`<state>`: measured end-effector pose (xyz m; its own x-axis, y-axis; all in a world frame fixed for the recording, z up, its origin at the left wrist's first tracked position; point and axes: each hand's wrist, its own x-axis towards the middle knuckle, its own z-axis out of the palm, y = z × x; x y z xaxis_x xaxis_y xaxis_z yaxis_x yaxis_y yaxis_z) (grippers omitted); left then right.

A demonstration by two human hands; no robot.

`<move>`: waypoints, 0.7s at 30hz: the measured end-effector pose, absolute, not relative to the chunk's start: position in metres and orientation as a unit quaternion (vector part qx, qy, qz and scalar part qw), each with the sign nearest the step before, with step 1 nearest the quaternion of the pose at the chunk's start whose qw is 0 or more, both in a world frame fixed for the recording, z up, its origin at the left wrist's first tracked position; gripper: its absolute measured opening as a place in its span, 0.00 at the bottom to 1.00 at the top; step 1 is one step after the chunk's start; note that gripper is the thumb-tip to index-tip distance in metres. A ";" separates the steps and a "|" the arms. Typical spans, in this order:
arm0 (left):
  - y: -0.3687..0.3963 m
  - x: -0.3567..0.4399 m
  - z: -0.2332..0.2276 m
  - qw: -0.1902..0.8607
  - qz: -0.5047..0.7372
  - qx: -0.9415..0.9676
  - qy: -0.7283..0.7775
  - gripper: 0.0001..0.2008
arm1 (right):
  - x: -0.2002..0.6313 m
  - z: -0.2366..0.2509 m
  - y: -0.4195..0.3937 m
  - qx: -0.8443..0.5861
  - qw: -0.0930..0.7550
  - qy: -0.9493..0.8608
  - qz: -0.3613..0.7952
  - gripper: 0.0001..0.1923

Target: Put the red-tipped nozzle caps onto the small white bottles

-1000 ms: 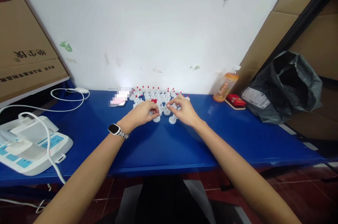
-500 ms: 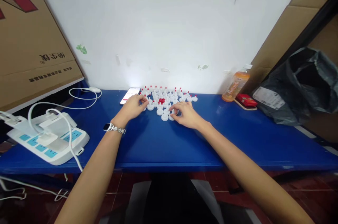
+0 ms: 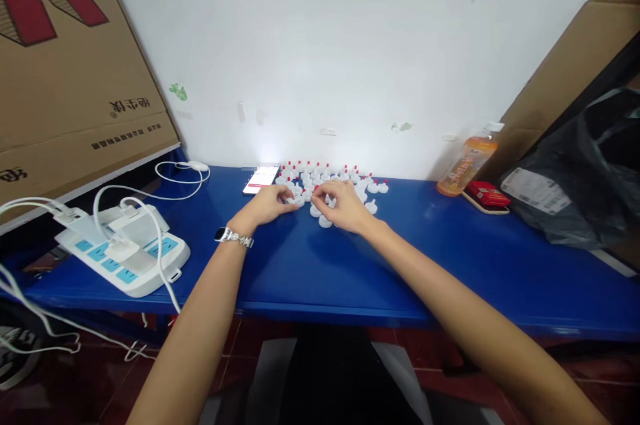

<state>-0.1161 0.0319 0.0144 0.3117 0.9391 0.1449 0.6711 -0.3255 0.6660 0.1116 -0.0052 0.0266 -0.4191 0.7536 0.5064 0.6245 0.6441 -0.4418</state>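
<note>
Many white nozzle caps point(image 3: 325, 221), round at the base with a narrow spout, stand clustered on the blue table. Those along the back wear small red tips point(image 3: 309, 165). Beside the cluster's left front, my left hand point(image 3: 270, 203) has thumb and fingers closed on a white nozzle cap point(image 3: 299, 201). My right hand point(image 3: 345, 205) reaches over the middle of the cluster, thumb and forefinger pinched together. A bit of red tip cap point(image 3: 316, 189) shows right at those fingertips, and the hand covers the caps beneath it.
A lit phone point(image 3: 262, 178) lies behind my left hand. On the left are a white power strip point(image 3: 137, 278) with plugs and cables and a large cardboard box point(image 3: 75, 78). To the right stand an orange drink bottle point(image 3: 465, 165), a red box point(image 3: 487, 194) and a dark plastic bag point(image 3: 575, 198).
The camera view has shifted, moving the scene rightward. My right hand has moved from the front caps leftward to the red tips in the middle. My hands are closer together.
</note>
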 end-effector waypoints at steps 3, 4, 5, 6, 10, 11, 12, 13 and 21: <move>0.026 -0.110 0.019 0.351 0.301 0.765 0.449 0.21 | 0.110 0.026 0.000 -0.408 0.343 -0.840 0.097 0.06; 0.025 -0.107 0.019 0.375 0.302 0.765 0.429 0.21 | 0.112 0.025 0.001 -0.410 0.341 -0.840 0.097 0.06; 0.023 -0.105 0.018 0.389 0.295 0.766 0.418 0.21 | 0.115 0.023 0.002 -0.414 0.340 -0.839 0.098 0.05; 0.023 -0.103 0.017 0.392 0.284 0.769 0.418 0.21 | 0.119 0.022 0.002 -0.419 0.341 -0.836 0.099 0.05; 0.025 -0.100 0.009 0.318 0.252 0.794 0.452 0.19 | 0.131 0.019 0.002 -0.429 0.354 -0.824 0.110 0.04; 0.027 -0.100 0.008 0.297 0.252 0.802 0.453 0.18 | 0.132 0.019 0.002 -0.433 0.354 -0.821 0.111 0.04; 0.028 -0.099 0.006 0.280 0.253 0.808 0.453 0.17 | 0.132 0.019 0.002 -0.440 0.353 -0.819 0.111 0.04; 0.030 -0.099 0.004 0.268 0.254 0.811 0.454 0.16 | 0.131 0.019 0.003 -0.447 0.350 -0.816 0.111 0.04; 0.027 -0.102 0.011 0.278 0.266 0.801 0.459 0.18 | 0.116 0.037 0.041 -0.502 0.271 -0.818 0.077 0.08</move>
